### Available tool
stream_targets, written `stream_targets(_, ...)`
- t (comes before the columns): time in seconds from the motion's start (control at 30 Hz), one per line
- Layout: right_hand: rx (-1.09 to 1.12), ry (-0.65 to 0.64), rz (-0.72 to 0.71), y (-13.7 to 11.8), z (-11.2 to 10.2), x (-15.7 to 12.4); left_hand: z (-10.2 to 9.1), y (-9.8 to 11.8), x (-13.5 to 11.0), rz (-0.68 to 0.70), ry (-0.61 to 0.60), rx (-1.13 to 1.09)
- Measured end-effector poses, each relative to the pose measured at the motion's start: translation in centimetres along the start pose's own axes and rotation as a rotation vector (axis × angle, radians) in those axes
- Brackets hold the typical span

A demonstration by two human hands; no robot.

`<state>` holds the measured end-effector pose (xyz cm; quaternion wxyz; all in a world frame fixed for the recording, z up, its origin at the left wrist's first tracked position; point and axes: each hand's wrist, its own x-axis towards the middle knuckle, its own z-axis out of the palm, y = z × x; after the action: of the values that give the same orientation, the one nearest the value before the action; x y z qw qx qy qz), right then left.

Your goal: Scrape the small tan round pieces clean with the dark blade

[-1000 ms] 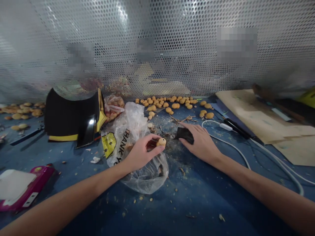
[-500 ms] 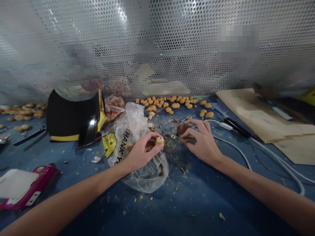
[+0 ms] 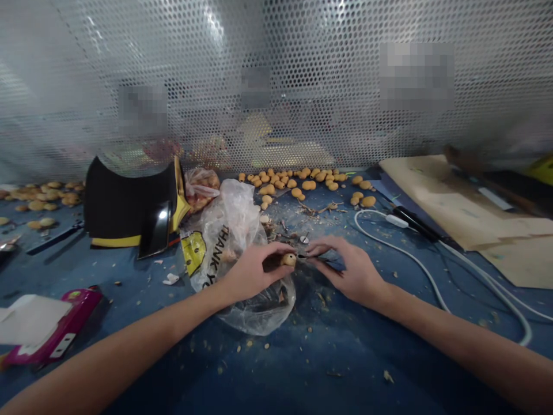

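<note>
My left hand (image 3: 254, 270) is closed around a small tan peanut-shaped piece (image 3: 288, 260), with a dark spot or hole showing in its end. Just to the right, the fingers of my right hand (image 3: 345, 268) are pinched together on a thin dark piece (image 3: 301, 256). Its tip points at the tan piece; whether the two touch I cannot tell. Under my left hand lies a clear plastic bag (image 3: 259, 317) with printed lettering. A small white disc (image 3: 305, 239) rests on the table behind my right fingertips.
Several tan peanut-shaped pieces (image 3: 309, 185) lie along the perforated metal screen (image 3: 302, 127). A black curved sheet (image 3: 129, 202) and a phone (image 3: 154, 230) stand left; a magenta device (image 3: 78, 311) is nearer. White cable (image 3: 415, 262) and brown cardboard (image 3: 458, 213) lie right.
My right hand has moved left and slightly down to the tan piece. The brown piece seen in its fingers before no longer shows. My left hand has shifted slightly right.
</note>
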<state>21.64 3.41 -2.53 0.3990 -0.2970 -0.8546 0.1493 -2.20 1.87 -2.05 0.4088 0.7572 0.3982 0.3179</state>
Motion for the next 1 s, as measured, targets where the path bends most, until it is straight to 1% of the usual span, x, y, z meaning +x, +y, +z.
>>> stream_targets(0.07, -0.031, -0.065, -0.033, -0.07, 0.03, 0.04, -0.01, -0.09, 0.06, -0.013, -0.018, 0.033)
stream_targets(0.2, 0.008, -0.112, -0.021, -0.06, 0.23, 0.1, 0.0, -0.23, 0.18, -0.035, -0.026, 0.033)
stream_targets(0.33, 0.029, -0.173, -0.045, -0.22, 0.36, 0.19, 0.05, -0.28, 0.25, -0.027, -0.029, 0.034)
stream_targets(0.53, -0.005, -0.16, 0.09, -0.31, 0.18, 0.22, -0.01, -0.13, 0.38, -0.033, -0.026, 0.086)
stream_targets(0.7, -0.051, -0.246, 0.135, -0.15, 0.41, 0.23, -0.07, 0.31, 0.44, -0.037, -0.028, 0.098)
stream_targets(0.83, -0.014, -0.293, 0.171, -0.11, 0.41, 0.43, -0.02, 0.46, 0.42, -0.06, -0.031, 0.049)
stream_targets(0.93, -0.008, -0.313, 0.136, -0.08, 0.33, 0.48, 0.04, 0.37, 0.5, -0.064, -0.04, 0.034)
stream_targets(1.0, -0.034, -0.302, 0.091, -0.01, 0.32, 0.47, 0.1, 0.27, 0.55, -0.062, -0.042, 0.033)
